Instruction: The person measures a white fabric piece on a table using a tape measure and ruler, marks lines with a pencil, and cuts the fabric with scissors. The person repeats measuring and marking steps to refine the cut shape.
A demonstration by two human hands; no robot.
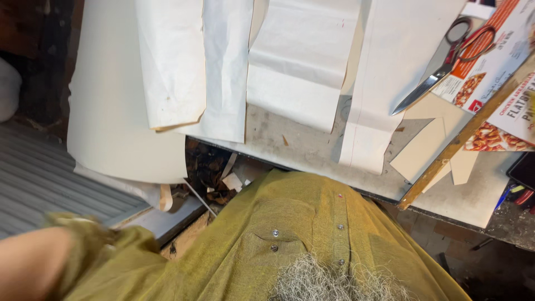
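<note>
Across the top of the frame my scuffed grey table [301, 146] carries overlapping white paper pieces [304, 61], one large sheet [111, 111] drooping over its left edge. Scissors [440, 69] lie shut at upper right beside printed food boxes [490, 61], with a wooden ruler [457, 145] slanting below them. My left forearm [33, 265] blurs the lower left corner, neither hand visible, so I cannot tell their grip.
</note>
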